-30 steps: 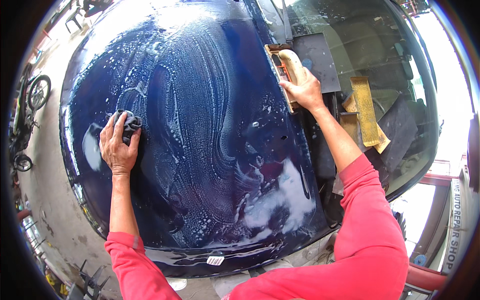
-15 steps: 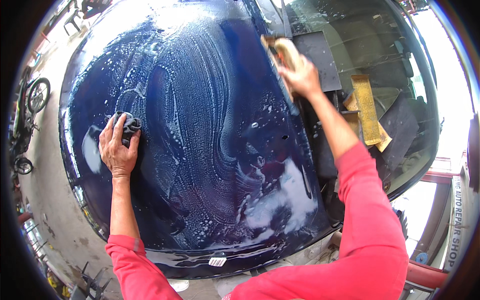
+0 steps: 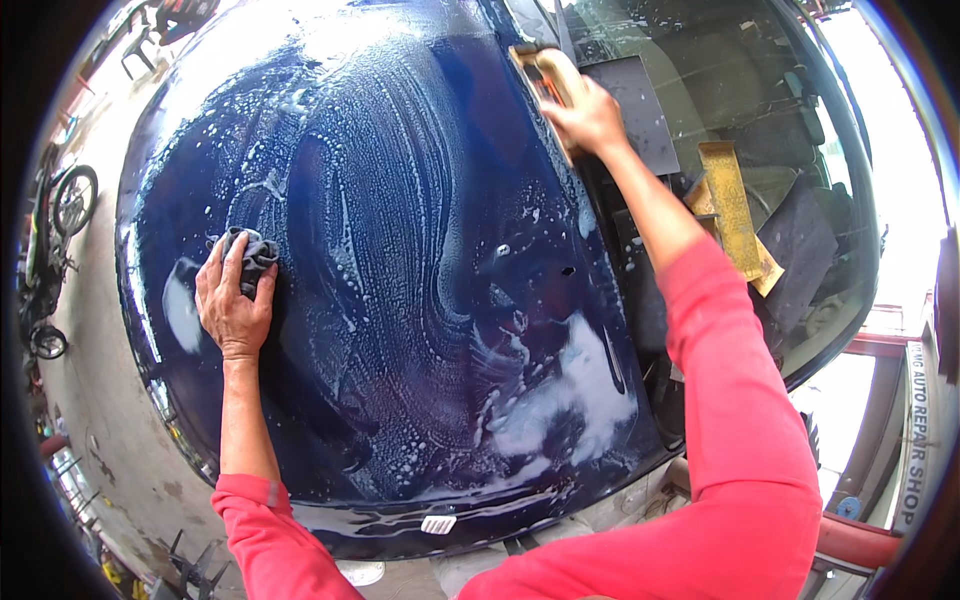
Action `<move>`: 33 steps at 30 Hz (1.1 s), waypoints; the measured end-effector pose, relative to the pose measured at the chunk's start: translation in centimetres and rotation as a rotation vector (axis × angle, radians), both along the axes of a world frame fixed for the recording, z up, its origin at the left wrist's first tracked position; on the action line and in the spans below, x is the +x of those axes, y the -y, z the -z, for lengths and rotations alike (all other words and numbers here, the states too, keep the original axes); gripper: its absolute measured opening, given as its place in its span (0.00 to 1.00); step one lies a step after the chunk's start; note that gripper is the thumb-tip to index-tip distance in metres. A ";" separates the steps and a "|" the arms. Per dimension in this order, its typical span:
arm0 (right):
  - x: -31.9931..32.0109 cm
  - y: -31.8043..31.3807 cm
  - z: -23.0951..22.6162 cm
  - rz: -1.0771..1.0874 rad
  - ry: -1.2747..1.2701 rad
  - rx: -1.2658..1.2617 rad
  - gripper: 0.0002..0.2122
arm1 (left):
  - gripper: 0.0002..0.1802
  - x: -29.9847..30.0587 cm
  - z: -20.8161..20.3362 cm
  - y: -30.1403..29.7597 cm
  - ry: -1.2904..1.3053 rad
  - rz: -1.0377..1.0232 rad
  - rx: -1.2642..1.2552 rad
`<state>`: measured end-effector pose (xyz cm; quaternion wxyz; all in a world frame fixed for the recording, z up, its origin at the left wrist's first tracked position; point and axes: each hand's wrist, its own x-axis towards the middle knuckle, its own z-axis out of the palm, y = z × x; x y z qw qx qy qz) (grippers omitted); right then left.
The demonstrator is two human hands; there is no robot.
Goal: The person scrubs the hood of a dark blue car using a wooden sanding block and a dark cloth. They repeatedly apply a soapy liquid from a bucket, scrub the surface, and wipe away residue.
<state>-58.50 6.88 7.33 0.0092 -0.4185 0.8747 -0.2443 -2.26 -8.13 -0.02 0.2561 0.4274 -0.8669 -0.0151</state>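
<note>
A dark blue car hood [image 3: 520,230], wet and streaked with white suds, spreads out in front of me. My left hand [image 3: 234,312] is closed on a bunched dark grey cloth [image 3: 260,254] that rests on the hood's left part. At the far right, my right hand [image 3: 594,116] grips the cream handle of a long sanding block [image 3: 560,74]. The block lies along the hood's edge beside the windshield, its underside hidden.
Yellow sandpaper strips [image 3: 730,205] and dark sheets [image 3: 806,235] lie on the windshield [image 3: 690,60]. Another dark sheet [image 3: 645,110] sits near my right wrist. A small white label [image 3: 438,524] is at the hood's near edge. A motorcycle [image 3: 70,205] stands at far left.
My right hand and the sanding block have slid farther away and slightly left along the hood's edge. My left hand and the cloth have stayed almost in place.
</note>
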 end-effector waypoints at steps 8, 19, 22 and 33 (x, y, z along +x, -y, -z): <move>1.0 -2.9 1.4 -0.148 0.036 -0.068 0.36 | 0.32 0.2 0.1 0.0 0.000 0.005 -0.001; 0.6 2.9 -0.2 0.014 -0.091 0.055 0.37 | 0.33 0.3 0.3 0.1 0.002 0.017 -0.007; 3.2 -5.5 0.5 -0.090 -0.056 0.025 0.33 | 0.33 0.3 0.3 0.2 0.020 0.004 -0.013; 2.2 0.7 -0.8 -0.006 -0.116 0.096 0.37 | 0.31 0.3 0.0 -0.1 0.022 0.010 0.012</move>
